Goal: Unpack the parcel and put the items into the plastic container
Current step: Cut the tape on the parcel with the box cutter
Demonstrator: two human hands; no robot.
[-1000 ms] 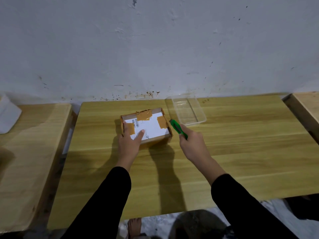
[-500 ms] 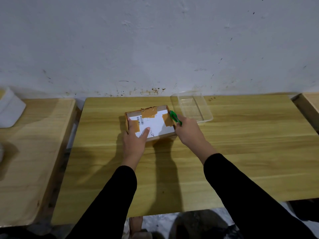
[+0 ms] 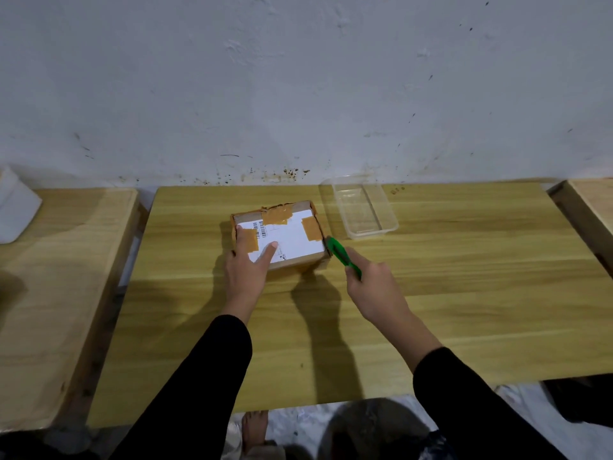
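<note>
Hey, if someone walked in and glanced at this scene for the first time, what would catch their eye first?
Probably the bright green cutter in the right hand, its tip at the near right corner of the cardboard parcel in the middle of the wooden table. The left hand lies flat on the parcel's white label, beside patches of brown tape. Just right of the parcel, toward the wall, stands a clear plastic container with nothing visible in it.

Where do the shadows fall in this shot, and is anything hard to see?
Head view: light comes from behind, so dark arm shadows run up the wooden table to the taped cardboard parcel; the clear plastic container nearly blends into the wood; the table edges bow from wide-angle distortion.
</note>
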